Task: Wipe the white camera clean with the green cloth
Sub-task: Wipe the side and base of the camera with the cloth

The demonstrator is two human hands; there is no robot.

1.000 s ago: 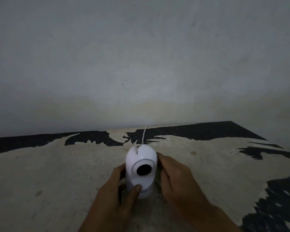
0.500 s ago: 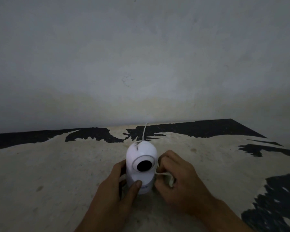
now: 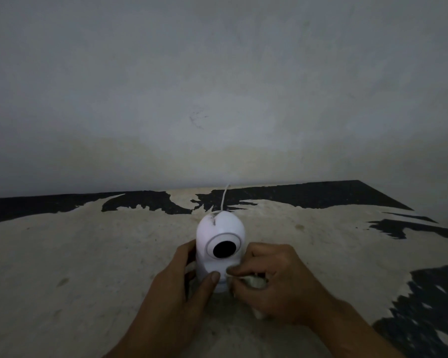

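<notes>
The white camera point(image 3: 219, 236) stands upright on the table, its round black lens facing me and a dark smudge near its top. My left hand point(image 3: 176, 293) grips its left side, thumb pressed on the lower front. My right hand point(image 3: 272, 282) is closed on a bunched pale green cloth point(image 3: 255, 281) and holds it against the camera's lower right side. Most of the cloth is hidden in the fist.
A thin white cable point(image 3: 224, 196) runs from the camera's back toward the wall point(image 3: 217, 86). The table point(image 3: 75, 267) has a worn beige top with black patches at the back and right. The scene is dim.
My right hand has slid down from the camera's upper right side to its lower right, and the cloth now shows in the fist. The left hand has kept its grip.
</notes>
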